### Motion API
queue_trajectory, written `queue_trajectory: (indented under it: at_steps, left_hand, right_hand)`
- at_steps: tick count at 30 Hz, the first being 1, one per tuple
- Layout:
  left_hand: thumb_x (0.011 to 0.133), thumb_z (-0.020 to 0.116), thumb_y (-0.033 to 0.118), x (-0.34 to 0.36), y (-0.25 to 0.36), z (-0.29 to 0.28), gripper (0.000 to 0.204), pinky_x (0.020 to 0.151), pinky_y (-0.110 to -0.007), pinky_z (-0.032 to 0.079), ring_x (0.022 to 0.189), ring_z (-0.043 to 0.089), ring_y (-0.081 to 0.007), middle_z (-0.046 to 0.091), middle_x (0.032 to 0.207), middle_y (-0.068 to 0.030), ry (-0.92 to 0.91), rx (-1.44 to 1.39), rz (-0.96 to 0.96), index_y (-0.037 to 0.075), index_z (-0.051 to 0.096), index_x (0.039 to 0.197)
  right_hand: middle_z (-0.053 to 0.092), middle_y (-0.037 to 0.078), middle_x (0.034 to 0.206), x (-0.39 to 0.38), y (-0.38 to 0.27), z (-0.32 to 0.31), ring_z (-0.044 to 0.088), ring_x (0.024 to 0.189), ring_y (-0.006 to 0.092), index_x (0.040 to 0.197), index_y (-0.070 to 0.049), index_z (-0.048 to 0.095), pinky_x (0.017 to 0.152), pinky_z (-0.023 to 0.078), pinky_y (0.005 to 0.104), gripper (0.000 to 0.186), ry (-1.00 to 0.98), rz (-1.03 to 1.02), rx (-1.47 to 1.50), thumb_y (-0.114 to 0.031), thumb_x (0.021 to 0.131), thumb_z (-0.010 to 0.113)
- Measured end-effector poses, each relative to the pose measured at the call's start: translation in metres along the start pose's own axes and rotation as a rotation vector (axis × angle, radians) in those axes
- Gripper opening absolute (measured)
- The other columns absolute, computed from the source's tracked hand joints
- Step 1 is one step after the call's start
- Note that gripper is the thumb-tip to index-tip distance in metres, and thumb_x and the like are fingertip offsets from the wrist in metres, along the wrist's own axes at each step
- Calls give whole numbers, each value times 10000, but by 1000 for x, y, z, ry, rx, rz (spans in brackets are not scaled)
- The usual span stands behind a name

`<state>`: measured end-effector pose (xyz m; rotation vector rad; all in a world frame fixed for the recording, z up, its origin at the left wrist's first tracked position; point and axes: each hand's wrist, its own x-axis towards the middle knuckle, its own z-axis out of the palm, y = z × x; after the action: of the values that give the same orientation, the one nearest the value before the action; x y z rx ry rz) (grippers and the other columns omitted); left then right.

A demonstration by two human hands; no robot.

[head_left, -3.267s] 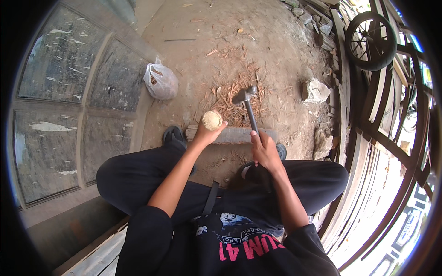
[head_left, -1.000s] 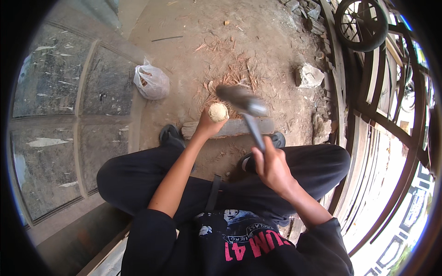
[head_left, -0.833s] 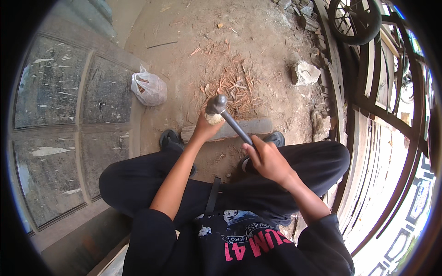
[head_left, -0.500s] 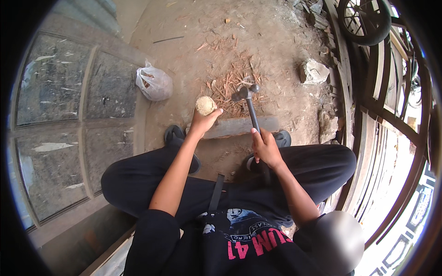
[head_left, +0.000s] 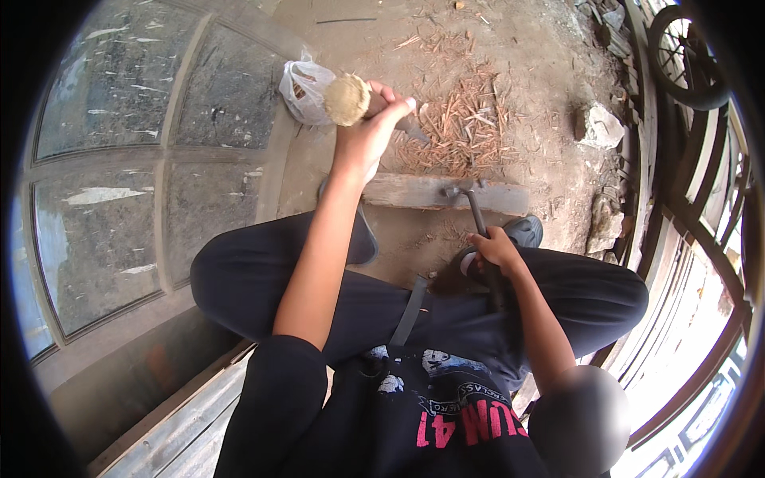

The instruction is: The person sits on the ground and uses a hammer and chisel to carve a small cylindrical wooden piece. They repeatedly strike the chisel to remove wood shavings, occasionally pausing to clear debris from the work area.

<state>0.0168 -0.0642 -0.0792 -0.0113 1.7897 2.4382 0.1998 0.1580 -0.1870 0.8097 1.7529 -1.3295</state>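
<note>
Head view: the fingers of the left hand [head_left: 366, 142] curl closed around a chisel-like tool [head_left: 346, 99], its pale, frayed round butt tilted toward the camera and its brownish shaft slanting beyond the knuckles; most of the grip is hidden. The right hand [head_left: 500, 251] is wrapped shut about mid-handle on a hammer [head_left: 477, 213], whose dark head overlaps a wooden beam [head_left: 398, 193]; whether they touch, I cannot tell.

The tool looks stiff and fairly light, its rough butt unlikely to slip but apt to shed fibres; its shaft, below the frayed end, seems the sound place to hold. The hammer is probably rigid and head-heavy, best held along its handle.

Beyond the beam lie reddish wood slivers [head_left: 470, 119], dry and brittle-looking. Farther out are a white plastic bag [head_left: 301, 94], just beside the butt in view, a pale stone [head_left: 599, 127], a paned door [head_left: 163, 171] and a spoked wheel [head_left: 698, 97].
</note>
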Motion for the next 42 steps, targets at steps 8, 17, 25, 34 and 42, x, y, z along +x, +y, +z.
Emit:
queue_trajectory:
  at_steps: [8, 17, 25, 34, 42]
  left_hand:
    - [707, 695, -15, -22, 106, -39, 199, 695, -263, 464, 756, 597, -149, 614, 804, -57, 223, -68, 269, 60, 543, 810]
    - [768, 612, -53, -55, 170, -58, 120, 874, -431, 461, 777, 590, -175, 545, 756, -46, 244, -59, 481, 29, 534, 807]
    - [788, 591, -37, -63, 170, -74, 119, 884, -423, 454, 784, 564, -164, 533, 761, -43, 281, -55, 433, 54, 515, 780]
    - [786, 591, -42, -58, 166, -73, 126, 889, -417, 451, 788, 562, -163, 530, 765, -45, 280, -64, 398, 53, 508, 788]
    - [780, 592, -46, -57, 164, -62, 119, 878, -411, 451, 782, 555, -160, 521, 767, -42, 303, -73, 371, 43, 515, 796]
  right_hand:
    - [574, 277, 974, -26, -40, 24, 575, 900, 404, 1019, 30, 549, 769, 471, 454, 362, 629, -726, -880, -142, 732, 686]
    - [631, 239, 983, -34, -100, 191, 619, 932, 344, 1064, 0, 594, 806, 480, 396, 299, -526, -752, -355, -233, 886, 538]
    - [620, 112, 1031, 6, -45, 227, 567, 963, 205, 1053, 2, 599, 835, 444, 322, 302, -704, -313, 47, -212, 872, 488]
    - [650, 39, 824, 24, -37, 239, 585, 776, 107, 877, -4, 660, 731, 460, 218, 126, -696, -286, 143, -24, 804, 560]
    - [691, 124, 795, 16, -43, 213, 638, 715, 146, 909, 12, 691, 670, 500, 279, 174, -295, -422, -216, -121, 822, 620]
